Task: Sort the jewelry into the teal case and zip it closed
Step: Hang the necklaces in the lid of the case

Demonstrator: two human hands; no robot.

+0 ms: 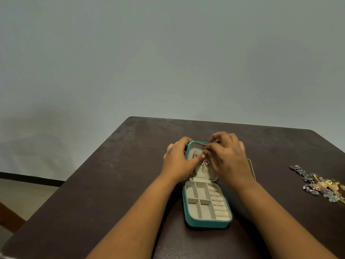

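The teal case lies open on the dark table, its cream tray of empty compartments toward me and its lid standing up at the far end. My left hand grips the lid's left edge, thumb laid across the cream lining. My right hand pinches the top of a thin gold necklace against the upper part of the lid; the chain and small ring pendants hang down the lining. A second gold chain hangs at the lid's lower left. A pile of jewelry, gold and grey floral pieces, lies at the right.
A thin gold chain lies on the table just behind my right wrist. The table's left edge drops off to the floor, and a plain wall stands behind the far edge.
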